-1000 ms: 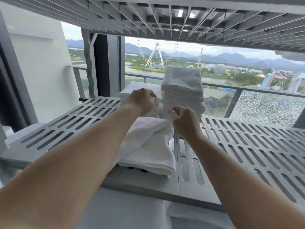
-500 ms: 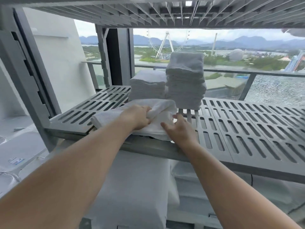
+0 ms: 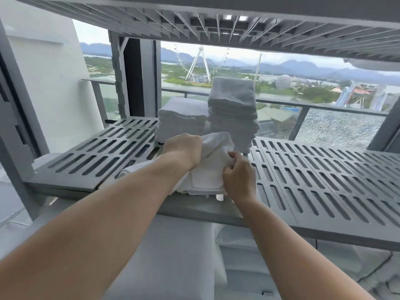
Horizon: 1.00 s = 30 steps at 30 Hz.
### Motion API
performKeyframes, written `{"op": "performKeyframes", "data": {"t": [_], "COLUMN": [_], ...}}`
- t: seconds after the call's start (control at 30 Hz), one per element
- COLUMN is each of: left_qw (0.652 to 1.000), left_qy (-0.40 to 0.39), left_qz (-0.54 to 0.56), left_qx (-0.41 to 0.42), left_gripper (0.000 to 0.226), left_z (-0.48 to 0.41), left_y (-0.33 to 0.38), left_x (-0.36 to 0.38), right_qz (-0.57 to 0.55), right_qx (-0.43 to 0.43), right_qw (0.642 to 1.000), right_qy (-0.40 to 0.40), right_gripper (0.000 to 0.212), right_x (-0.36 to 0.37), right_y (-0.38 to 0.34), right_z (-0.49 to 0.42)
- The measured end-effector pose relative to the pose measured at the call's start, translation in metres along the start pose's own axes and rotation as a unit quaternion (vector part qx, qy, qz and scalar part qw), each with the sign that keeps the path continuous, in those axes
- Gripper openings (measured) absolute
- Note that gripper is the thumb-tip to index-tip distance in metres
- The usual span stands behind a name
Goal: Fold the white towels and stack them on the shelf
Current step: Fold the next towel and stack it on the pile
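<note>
A white towel (image 3: 208,169) lies bunched on the front of the grey slotted shelf (image 3: 313,174). My left hand (image 3: 184,148) grips its upper part, fingers curled into the cloth. My right hand (image 3: 237,176) pinches the towel's right edge. Behind the towel stand two stacks of folded white towels: a low stack (image 3: 180,120) on the left and a taller stack (image 3: 233,113) on the right. My left forearm hides part of the towel's left side.
Another slotted shelf (image 3: 238,20) hangs close overhead. Grey uprights (image 3: 15,118) stand at the left. White bundles (image 3: 173,256) sit below the shelf. A glass balcony railing (image 3: 337,126) lies behind. The shelf's right half is bare slats.
My hands came back from the stacks to the loose towel at the shelf's front. My left hand has gathered it upward, and my right hand has gone from resting beside it to pinching its edge.
</note>
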<state>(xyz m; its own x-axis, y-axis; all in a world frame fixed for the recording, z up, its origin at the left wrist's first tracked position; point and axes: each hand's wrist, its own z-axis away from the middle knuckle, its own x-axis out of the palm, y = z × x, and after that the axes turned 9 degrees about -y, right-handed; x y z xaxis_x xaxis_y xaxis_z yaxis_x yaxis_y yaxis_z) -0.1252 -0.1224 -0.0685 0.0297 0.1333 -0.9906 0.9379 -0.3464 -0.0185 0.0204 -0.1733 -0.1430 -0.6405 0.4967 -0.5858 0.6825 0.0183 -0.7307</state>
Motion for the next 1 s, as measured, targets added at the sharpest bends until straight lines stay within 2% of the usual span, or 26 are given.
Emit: {"op": "performKeyframes", "data": {"t": [0.17,0.47,0.67,0.83,1.0], "left_qw": [0.998,0.995,0.993,0.991,0.983], "left_qy": [-0.028,-0.036,-0.029,-0.040,-0.073], "left_qz": [0.004,0.037,0.069,0.101,0.145], "left_qx": [0.047,0.091,0.089,0.078,0.090], "left_gripper": [0.026,0.036,0.027,0.022,0.023], "left_z": [-0.008,-0.004,0.003,-0.004,-0.034], "left_y": [0.068,0.210,0.313,0.362,0.390], "left_x": [-0.023,-0.044,-0.058,-0.064,-0.065], "right_qz": [0.015,0.050,0.085,0.126,0.162], "right_qx": [0.013,0.012,0.008,0.015,0.026], "right_qw": [0.998,0.993,0.989,0.982,0.974], "right_qy": [0.068,0.102,0.122,0.140,0.156], "right_gripper": [0.038,0.038,0.041,0.043,0.043], "right_x": [-0.050,-0.187,-0.276,-0.326,-0.341], "right_y": [0.024,0.100,0.165,0.206,0.245], "right_z": [-0.002,0.011,0.019,0.012,-0.012]}}
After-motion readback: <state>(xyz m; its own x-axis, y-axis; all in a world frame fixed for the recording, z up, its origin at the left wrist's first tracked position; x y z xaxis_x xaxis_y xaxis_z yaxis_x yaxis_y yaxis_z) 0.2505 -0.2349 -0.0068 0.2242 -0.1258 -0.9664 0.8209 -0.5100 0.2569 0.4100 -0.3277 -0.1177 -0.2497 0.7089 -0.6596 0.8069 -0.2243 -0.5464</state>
